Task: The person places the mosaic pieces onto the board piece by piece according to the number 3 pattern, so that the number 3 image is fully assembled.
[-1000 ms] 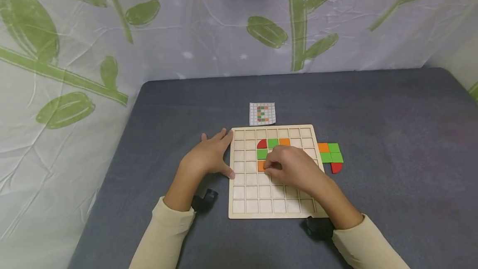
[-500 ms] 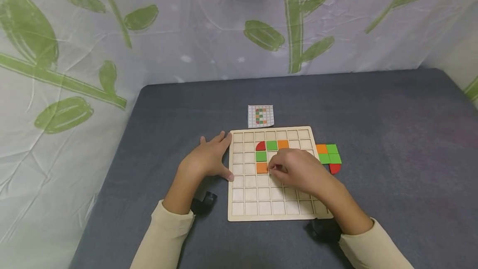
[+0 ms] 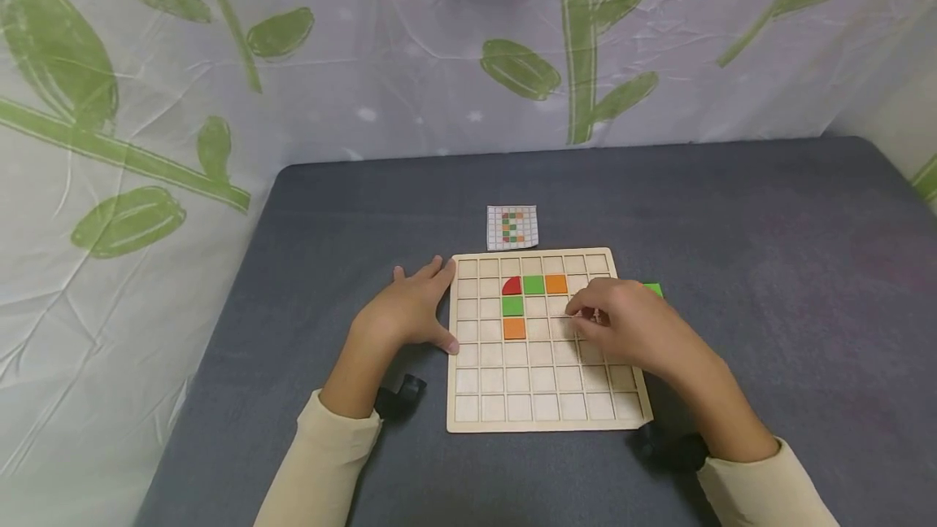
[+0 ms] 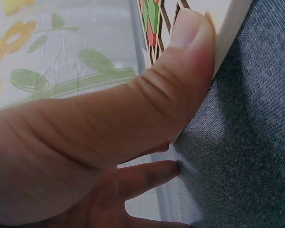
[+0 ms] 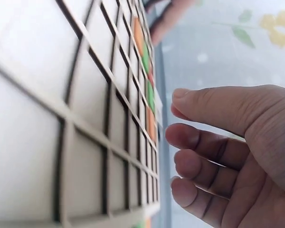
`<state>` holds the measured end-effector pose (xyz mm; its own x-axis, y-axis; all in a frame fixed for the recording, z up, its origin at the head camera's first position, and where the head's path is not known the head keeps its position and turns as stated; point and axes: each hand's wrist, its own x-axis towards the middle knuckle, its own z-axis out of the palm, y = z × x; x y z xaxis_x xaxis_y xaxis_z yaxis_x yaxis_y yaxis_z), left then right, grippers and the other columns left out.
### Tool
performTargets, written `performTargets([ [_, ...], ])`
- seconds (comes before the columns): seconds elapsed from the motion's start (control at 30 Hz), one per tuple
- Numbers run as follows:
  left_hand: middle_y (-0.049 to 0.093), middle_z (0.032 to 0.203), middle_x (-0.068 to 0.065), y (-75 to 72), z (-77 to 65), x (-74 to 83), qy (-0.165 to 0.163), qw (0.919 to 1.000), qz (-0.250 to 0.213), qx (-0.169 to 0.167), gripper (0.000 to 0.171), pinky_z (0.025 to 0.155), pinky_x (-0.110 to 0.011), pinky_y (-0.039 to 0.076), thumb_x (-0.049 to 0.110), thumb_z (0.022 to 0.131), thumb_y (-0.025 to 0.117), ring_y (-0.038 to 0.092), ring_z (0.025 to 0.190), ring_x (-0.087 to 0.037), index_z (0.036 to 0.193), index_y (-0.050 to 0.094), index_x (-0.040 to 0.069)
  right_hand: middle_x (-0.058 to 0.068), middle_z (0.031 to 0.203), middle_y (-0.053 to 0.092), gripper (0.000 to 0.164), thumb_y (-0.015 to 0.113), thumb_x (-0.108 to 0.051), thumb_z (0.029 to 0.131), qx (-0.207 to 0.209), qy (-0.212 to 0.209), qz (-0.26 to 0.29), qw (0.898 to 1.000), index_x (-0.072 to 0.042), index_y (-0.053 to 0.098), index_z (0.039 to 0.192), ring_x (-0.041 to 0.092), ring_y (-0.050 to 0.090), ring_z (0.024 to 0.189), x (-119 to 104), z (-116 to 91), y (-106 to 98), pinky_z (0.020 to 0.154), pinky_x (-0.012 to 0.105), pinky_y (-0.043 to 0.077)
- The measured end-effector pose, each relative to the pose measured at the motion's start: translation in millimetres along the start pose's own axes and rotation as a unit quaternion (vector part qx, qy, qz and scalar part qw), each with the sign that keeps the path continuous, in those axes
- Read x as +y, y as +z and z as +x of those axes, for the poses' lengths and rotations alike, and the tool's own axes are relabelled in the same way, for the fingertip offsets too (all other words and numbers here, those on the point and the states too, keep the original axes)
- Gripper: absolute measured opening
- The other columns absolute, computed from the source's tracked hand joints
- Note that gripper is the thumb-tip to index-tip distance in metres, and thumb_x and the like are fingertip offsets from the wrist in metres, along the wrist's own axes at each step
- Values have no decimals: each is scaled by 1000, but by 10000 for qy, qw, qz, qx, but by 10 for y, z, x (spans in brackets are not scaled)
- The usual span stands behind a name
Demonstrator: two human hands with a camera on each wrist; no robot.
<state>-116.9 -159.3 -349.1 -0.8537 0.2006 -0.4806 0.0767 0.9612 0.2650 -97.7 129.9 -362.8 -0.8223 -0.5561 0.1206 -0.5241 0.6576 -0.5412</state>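
Note:
A wooden grid board (image 3: pixel 518 381) lies on the table. In its cells sit a red quarter-round tile (image 3: pixel 512 286), two green square tiles (image 3: pixel 533 285) and two orange square tiles (image 3: pixel 515 328). My left hand (image 3: pixel 398 307) rests at the board's left edge with fingers spread; in the left wrist view its thumb (image 4: pixel 187 40) presses on the rim. Over the right part of the board hovers my right hand (image 3: pixel 637 324). The right wrist view shows its thumb (image 5: pixel 209 102) apart from the loosely bent fingers, with nothing between them.
A small paper card (image 3: pixel 512 228) printed with a coloured grid pattern lies just beyond the board's far edge. Past the board's right side, a green tile (image 3: pixel 653 289) peeks out from behind my right hand, which hides the other loose tiles there.
My right hand has moved off the orange tile in the third filled row, rightwards across the board, and now covers most of the loose tiles. My left hand stays at the left edge.

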Motion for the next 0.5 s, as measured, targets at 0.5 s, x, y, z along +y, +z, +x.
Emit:
performTargets([
  [0.5,16,165,-14,-4,-13,-8,85,9999,-101,18,119,114,-62,19,32,69,94,10,145,-53,161,21,11,4,91,66,23,74,-11,88,-289,1489,-235,9882,-3,74,110,19,55,74,401,-199,-410,62,36,45],
])
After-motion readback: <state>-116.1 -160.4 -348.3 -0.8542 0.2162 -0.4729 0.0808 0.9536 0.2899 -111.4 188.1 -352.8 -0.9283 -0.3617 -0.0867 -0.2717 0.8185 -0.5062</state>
